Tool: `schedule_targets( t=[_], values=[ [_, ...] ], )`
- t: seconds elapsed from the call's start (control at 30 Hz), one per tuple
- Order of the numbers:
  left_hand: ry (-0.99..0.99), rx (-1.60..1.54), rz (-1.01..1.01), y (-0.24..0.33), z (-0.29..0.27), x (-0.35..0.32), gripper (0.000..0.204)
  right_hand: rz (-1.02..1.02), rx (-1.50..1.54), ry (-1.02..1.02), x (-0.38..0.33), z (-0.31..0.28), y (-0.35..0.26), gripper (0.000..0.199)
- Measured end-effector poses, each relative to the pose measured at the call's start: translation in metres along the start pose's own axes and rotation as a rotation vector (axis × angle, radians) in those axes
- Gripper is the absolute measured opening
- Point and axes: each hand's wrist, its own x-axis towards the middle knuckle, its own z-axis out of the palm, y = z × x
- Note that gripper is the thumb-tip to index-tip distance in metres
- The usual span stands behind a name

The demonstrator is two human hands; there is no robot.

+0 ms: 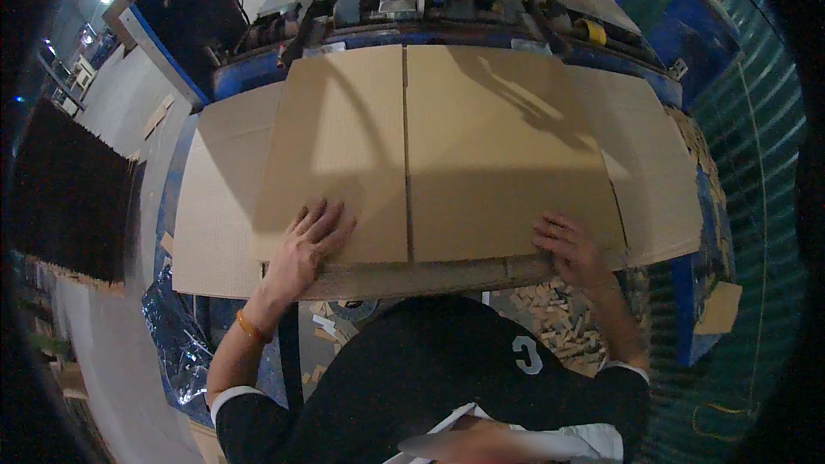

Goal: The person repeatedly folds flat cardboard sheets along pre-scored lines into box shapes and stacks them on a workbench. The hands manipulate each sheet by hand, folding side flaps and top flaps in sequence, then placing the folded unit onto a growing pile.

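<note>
A large folded cardboard sheet (pixel 507 137) lies flat before me, with a dark slit running down its middle from far edge to near edge. Beneath it, wider cardboard (pixel 219 198) sticks out on both sides. My left hand (pixel 314 236) rests on the near left part of the top sheet, fingers stretched forward and holding nothing. On the near right part lies my right hand (pixel 569 245), its fingers extended over the cardboard near the edge; its thumb is hard to make out.
A blue machine (pixel 369 39) with rollers and a metal head stands at the far edge. Cardboard scraps (pixel 559 326) litter the floor below. A dark stack (pixel 77 193) stands on the left, clear plastic (pixel 176 335) hangs near left, and a green corrugated wall (pixel 765 198) runs along the right.
</note>
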Motion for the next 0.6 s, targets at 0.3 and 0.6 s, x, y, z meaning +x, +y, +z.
schedule_targets(
  t=[0.3,0.6],
  values=[
    [0.075,0.025,-0.069,-0.021,-0.019,0.008,0.075,0.326,-0.199,-0.239,0.025,-0.032,0.048,0.075],
    [0.242,-0.053,-0.058,-0.088,0.007,0.076,0.075,0.167,-0.431,-0.283,0.092,-0.017,0.113,0.072]
  ],
)
